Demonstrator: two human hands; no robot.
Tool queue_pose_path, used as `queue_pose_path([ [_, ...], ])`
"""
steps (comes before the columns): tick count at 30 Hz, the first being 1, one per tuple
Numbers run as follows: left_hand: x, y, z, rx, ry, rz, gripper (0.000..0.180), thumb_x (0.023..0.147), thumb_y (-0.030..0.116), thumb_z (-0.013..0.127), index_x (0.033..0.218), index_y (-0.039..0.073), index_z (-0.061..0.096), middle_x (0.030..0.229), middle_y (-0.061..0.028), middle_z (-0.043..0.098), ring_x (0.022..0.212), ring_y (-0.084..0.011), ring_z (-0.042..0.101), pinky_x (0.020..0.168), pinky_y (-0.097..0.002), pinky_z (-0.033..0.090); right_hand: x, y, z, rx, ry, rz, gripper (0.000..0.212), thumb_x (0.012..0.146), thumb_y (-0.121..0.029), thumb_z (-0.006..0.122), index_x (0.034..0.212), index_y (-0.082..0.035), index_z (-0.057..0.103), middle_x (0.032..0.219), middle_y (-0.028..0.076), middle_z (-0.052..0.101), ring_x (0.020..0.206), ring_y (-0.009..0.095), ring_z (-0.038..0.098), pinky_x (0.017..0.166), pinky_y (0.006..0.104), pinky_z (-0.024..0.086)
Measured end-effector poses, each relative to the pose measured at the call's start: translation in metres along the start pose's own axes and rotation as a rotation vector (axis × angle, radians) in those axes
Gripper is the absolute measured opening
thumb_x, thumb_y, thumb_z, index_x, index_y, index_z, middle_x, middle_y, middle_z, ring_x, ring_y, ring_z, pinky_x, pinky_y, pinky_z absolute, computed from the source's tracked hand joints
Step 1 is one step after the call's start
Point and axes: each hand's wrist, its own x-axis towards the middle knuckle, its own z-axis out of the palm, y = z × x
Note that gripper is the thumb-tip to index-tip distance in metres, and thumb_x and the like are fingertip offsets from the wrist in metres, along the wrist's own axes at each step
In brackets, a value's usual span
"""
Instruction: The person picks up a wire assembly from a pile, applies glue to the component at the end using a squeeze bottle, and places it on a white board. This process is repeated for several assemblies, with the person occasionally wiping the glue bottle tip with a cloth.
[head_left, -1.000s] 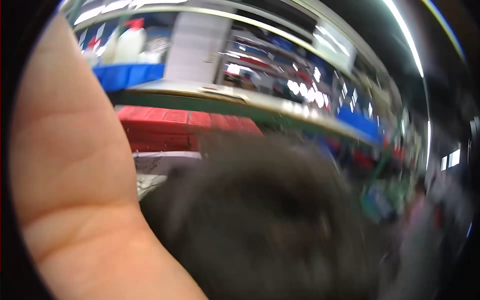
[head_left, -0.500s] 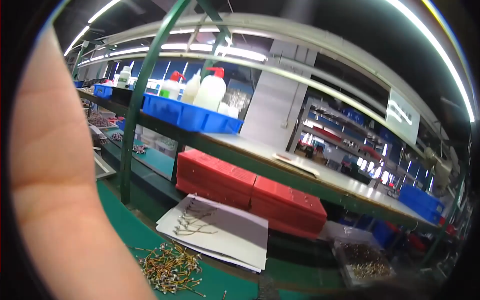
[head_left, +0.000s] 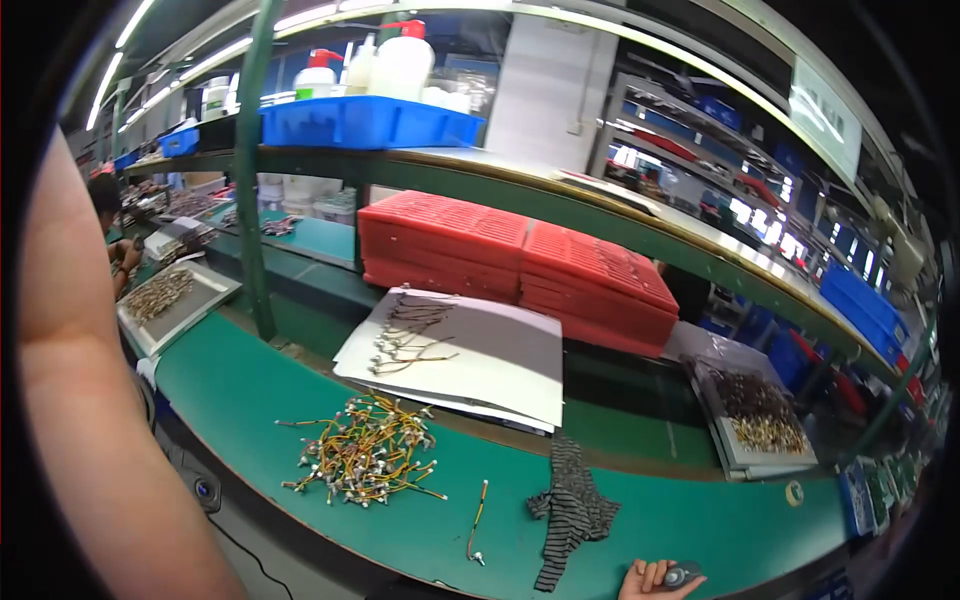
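The right hand (head_left: pixel 645 582) curls around a small, rounded dark-grey object (head_left: pixel 684 575) at the near edge of the flat green worktop (head_left: pixel 240 375), likely steadying it; the left hand (head_left: pixel 72 250) looms, its fingers' state impossible to tell.

Raised left arm (head_left: pixel 85 400), curled right fingers (head_left: pixel 638 577)

Bench (head_left: pixel 700 525), green top. Bearing, by position from the right hand (head_left: pixel 646 582): striped dark cloth (head_left: pixel 568 500), beyond and leftward; single wire lead (head_left: pixel 480 508), farther left; heap of wire leads (head_left: pixel 362 452), leftmost; small tape roll (head_left: pixel 789 494), beyond and rightward.
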Motion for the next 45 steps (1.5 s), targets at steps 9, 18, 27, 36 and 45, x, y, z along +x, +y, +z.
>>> queue_pose_path([
  [9,-0.014,0.009,0.005,-0.222,-0.102,-0.182,0.042,0.094,0.040,0.044,0.117,0.005,0.048,0.115,-0.0167,0.053,0.110,-0.0341,0.049,0.100,-0.0504,0.034,-0.002,0.007,0.019,0.079,0.045,-0.080,0.058,0.086,-0.063,0.055,0.079,-0.005,0.052,0.049,-0.001,0.026,0.038,0.010,0.020,0.053,0.0278,0.027],
  [18,-0.026,0.013,0.007,-0.328,-0.126,-0.273,0.042,0.094,0.040,0.044,0.117,0.005,0.048,0.115,-0.0171,0.053,0.110,-0.0345,0.049,0.100,-0.0508,0.033,0.004,0.013,0.018,0.061,0.021,-0.076,0.058,0.086,-0.063,0.055,0.080,-0.005,0.051,0.049,-0.001,0.027,0.040,0.010,0.020,0.057,0.0285,0.028],
  [27,-0.095,0.089,0.024,-0.255,-0.466,-0.724,0.037,0.092,0.032,0.048,0.117,0.005,0.047,0.117,-0.0169,0.052,0.107,-0.0346,0.050,0.095,-0.0492,0.039,0.000,-0.005,0.007,0.080,-0.022,-0.087,0.059,0.086,-0.064,0.054,0.081,-0.005,0.051,0.050,-0.002,0.026,0.039,0.010,0.020,0.060,0.0287,0.028],
  [36,-0.194,0.258,-0.002,-0.561,-1.496,-1.306,0.025,0.070,0.004,0.065,0.095,0.006,0.064,0.107,-0.0099,0.058,0.096,-0.0303,0.055,0.083,-0.0403,0.041,0.012,-0.001,0.004,0.032,-0.001,-0.051,0.059,0.087,-0.064,0.051,0.084,-0.005,0.050,0.049,-0.002,0.023,0.041,0.009,0.020,0.061,0.0295,0.028],
  [45,-0.209,0.246,0.001,-0.696,-1.501,-1.394,0.018,0.073,0.005,0.066,0.091,0.005,0.065,0.107,-0.0095,0.057,0.089,-0.0276,0.057,0.073,-0.0370,0.046,-0.019,0.068,0.040,-0.648,-0.193,-0.008,0.075,0.083,-0.080,0.028,0.084,-0.007,0.047,0.066,0.008,0.049,0.052,0.018,0.038,0.056,0.0309,0.032],
])
